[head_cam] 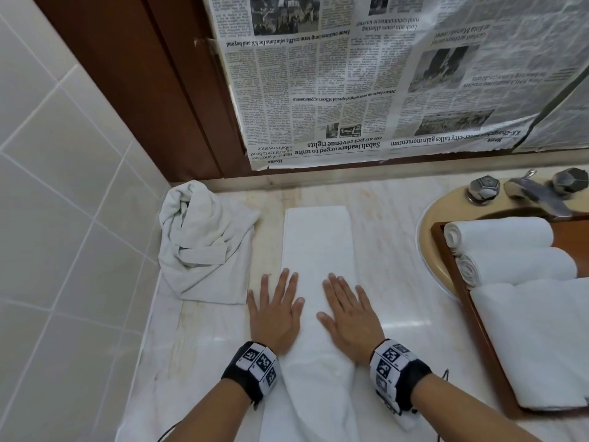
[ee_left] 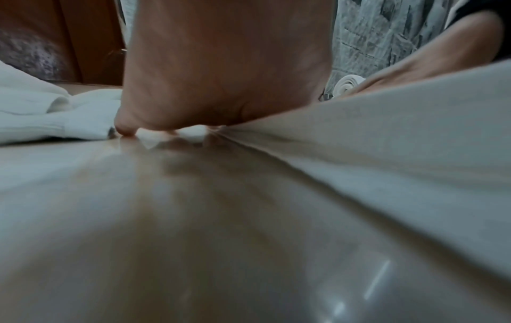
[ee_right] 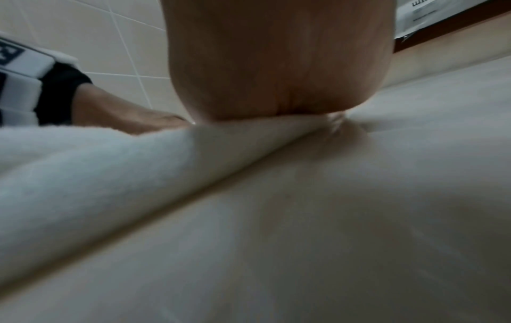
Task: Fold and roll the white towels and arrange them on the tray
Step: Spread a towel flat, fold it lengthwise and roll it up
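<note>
A white towel (head_cam: 318, 247), folded into a long strip, lies down the middle of the marble counter (head_cam: 392, 250) and hangs over its near edge. My left hand (head_cam: 276, 309) lies flat with spread fingers on the strip's left edge, partly on the counter. My right hand (head_cam: 347, 311) presses flat on the strip's right side. The wrist views show each palm (ee_left: 221, 72) (ee_right: 279, 65) from below, pressed onto the towel (ee_left: 401, 139) (ee_right: 96, 174). A wooden tray (head_cam: 459, 282) at the right holds two rolled towels (head_cam: 500, 236) (head_cam: 516, 266) and a folded one (head_cam: 538, 339).
A crumpled white towel (head_cam: 204, 240) sits at the back left against the tiled wall (head_cam: 63, 218). The tray rests over a beige sink (head_cam: 428, 237) with a metal faucet (head_cam: 535, 193). Newspaper (head_cam: 382, 74) covers the mirror behind the counter.
</note>
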The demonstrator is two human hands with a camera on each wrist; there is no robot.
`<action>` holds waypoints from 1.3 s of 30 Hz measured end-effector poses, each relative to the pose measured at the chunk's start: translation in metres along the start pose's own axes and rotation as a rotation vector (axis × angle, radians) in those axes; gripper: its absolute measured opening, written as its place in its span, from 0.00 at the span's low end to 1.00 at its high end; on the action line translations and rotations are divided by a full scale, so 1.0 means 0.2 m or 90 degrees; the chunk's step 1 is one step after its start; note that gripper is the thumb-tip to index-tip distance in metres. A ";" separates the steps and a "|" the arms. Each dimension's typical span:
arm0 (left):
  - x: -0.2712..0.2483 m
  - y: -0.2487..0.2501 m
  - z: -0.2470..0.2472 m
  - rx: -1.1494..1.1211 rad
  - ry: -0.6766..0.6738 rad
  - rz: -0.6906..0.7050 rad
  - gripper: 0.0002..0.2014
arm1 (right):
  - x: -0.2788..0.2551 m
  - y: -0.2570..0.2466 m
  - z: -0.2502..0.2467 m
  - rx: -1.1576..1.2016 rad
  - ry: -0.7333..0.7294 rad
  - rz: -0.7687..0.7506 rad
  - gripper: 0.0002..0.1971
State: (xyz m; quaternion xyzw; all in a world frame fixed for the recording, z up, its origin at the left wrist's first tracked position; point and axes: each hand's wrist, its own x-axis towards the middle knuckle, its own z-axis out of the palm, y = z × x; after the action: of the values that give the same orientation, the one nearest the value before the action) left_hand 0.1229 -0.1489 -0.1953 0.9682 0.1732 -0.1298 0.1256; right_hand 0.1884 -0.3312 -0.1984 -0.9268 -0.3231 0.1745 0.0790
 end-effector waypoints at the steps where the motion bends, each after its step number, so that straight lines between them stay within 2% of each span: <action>1: 0.00 0.00 0.00 0.002 -0.003 -0.003 0.34 | 0.00 0.03 -0.01 -0.002 0.002 -0.015 0.37; 12: 0.17 0.15 -0.02 -0.048 0.003 -0.073 0.36 | 0.24 0.23 -0.14 -0.037 -0.013 -0.034 0.44; 17: 0.25 0.18 -0.08 -0.082 -0.022 -0.076 0.30 | 0.35 0.28 -0.25 -0.006 -0.011 0.069 0.30; 20: 0.22 0.17 -0.11 -0.128 -0.023 -0.045 0.28 | 0.25 0.20 -0.23 0.012 0.018 0.034 0.33; 22: 0.15 0.17 -0.09 -0.111 -0.023 -0.011 0.27 | 0.16 0.12 -0.17 0.004 0.007 -0.024 0.37; 24: 0.09 0.18 -0.04 -0.076 -0.024 0.015 0.29 | 0.10 0.08 -0.10 -0.016 -0.008 -0.050 0.36; 29: 0.06 0.10 -0.01 -0.058 -0.008 -0.008 0.28 | 0.08 0.20 -0.08 -0.031 -0.001 -0.024 0.36; 32: 0.01 0.04 0.01 -0.076 0.003 -0.015 0.31 | 0.07 0.28 -0.13 -0.027 -0.023 0.032 0.34; 35: -0.05 0.04 0.00 -0.098 -0.005 -0.027 0.30 | 0.01 0.24 -0.14 0.016 0.004 0.084 0.38; 39: -0.12 0.11 0.02 -0.080 -0.022 -0.009 0.29 | -0.13 0.12 -0.06 0.035 -0.003 0.041 0.36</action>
State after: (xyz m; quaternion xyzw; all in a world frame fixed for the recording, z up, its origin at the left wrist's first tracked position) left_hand 0.1072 -0.1769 -0.1874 0.9548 0.1855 -0.1359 0.1885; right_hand 0.1878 -0.3663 -0.1868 -0.9337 -0.2884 0.1883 0.0978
